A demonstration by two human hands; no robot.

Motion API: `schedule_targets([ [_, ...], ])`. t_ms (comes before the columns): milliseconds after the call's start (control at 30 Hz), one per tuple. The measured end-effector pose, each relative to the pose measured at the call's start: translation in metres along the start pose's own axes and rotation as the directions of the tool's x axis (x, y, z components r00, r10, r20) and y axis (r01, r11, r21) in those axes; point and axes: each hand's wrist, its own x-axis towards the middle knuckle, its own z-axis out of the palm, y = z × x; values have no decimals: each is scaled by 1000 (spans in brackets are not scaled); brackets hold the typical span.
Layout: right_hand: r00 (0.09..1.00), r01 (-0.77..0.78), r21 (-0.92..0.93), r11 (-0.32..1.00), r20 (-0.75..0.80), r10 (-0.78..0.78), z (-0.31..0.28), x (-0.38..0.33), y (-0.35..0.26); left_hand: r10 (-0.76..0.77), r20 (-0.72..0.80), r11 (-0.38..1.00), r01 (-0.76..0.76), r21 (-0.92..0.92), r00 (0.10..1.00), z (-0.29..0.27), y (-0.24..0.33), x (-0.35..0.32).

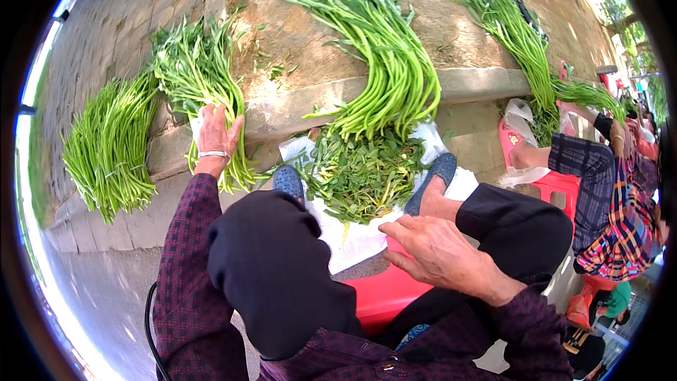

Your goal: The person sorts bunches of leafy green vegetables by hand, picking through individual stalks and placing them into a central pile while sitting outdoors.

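My left hand [214,130] lies over a bunch of long-stemmed leafy greens [196,74] at the left; its thumb stretches to the right and its fingers bend onto the stems. My right hand [448,257] hovers above my lap, fingers extended and thumb apart, with nothing visible in it. Between my feet, a white plastic sheet [349,257] holds a heap of loose plucked leaves [363,176]. Just beyond the heap, a large bunch of greens [395,63] lies across the curb, stem ends toward me.
At far left stands a tied bundle of green stems [116,148]. More greens [511,35] lie at the upper right. A concrete curb [282,113] crosses ahead. I sit by a red plastic stool [381,296]. Another person [592,176] sits close on the right.
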Motion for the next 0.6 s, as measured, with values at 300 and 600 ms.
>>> schedule_targets([
  [300,993,-117,110,987,-21,120,-78,41,120,-133,101,609,162,-776,986,-176,117,134],
  [600,665,-453,336,826,-490,564,-75,79,283,475,166,575,-162,-802,864,-190,308,27],
])
